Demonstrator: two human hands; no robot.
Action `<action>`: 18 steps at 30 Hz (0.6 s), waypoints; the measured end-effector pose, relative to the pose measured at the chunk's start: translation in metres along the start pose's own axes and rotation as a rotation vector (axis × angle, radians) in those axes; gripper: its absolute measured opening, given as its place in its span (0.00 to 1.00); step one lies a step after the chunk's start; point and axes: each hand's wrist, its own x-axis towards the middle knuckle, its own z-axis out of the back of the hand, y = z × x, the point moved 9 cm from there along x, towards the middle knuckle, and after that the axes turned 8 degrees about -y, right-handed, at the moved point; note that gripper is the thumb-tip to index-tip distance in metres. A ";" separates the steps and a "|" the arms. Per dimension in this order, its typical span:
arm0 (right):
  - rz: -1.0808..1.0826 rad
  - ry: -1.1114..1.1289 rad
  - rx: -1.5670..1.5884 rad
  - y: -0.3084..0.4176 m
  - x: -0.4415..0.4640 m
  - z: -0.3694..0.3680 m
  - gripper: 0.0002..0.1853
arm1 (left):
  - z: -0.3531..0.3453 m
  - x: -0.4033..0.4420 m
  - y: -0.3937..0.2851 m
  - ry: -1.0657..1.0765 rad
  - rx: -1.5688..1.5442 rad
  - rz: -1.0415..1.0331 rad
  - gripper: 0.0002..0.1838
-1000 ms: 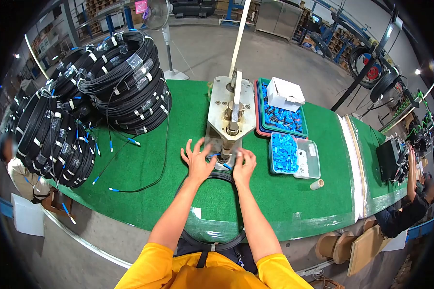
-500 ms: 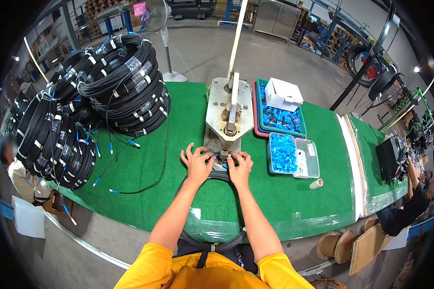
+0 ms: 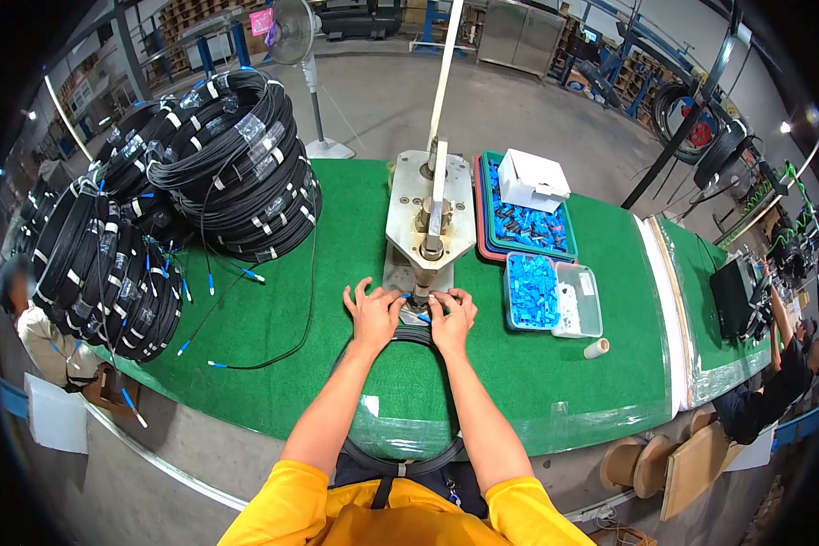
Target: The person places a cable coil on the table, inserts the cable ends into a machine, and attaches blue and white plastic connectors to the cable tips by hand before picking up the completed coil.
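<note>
Both hands meet at the base of a metal hand press (image 3: pixel 432 218) with a long upright lever. My left hand (image 3: pixel 371 317) pinches a small blue connector (image 3: pixel 406 295) between thumb and fingertips, just under the press ram. Opposite it, my right hand (image 3: pixel 452 315) is closed in a pinch at the same spot; what its fingertips hold is too small to make out. Another bit of blue shows between the hands. A coil of black cable (image 3: pixel 413 335) lies below my wrists, and its lower loop (image 3: pixel 405 469) hangs over the table's near edge.
Stacked black cable coils (image 3: pixel 246 173) with blue-tipped ends crowd the left. To the right are a green tray (image 3: pixel 573 241) of blue parts under a white box (image 3: pixel 532 180), a clear tub (image 3: pixel 534 289) of blue connectors and a small roll (image 3: pixel 597 348). Other people sit at both sides.
The view has shifted slightly. Both hands remain at the press base, with only slight finger movement; the press lever looks the same.
</note>
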 end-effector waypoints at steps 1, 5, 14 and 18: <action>0.001 0.001 0.003 0.001 0.000 0.000 0.07 | 0.000 0.000 0.000 -0.003 -0.016 0.003 0.10; 0.024 -0.017 0.009 0.006 -0.001 0.001 0.08 | 0.003 0.001 -0.002 -0.014 -0.035 -0.004 0.10; 0.042 -0.029 0.155 0.021 -0.011 0.017 0.08 | 0.004 -0.012 0.012 0.115 -0.227 0.155 0.11; 0.140 -0.002 0.103 0.021 -0.026 0.024 0.10 | 0.003 -0.030 0.016 0.172 -0.283 0.234 0.12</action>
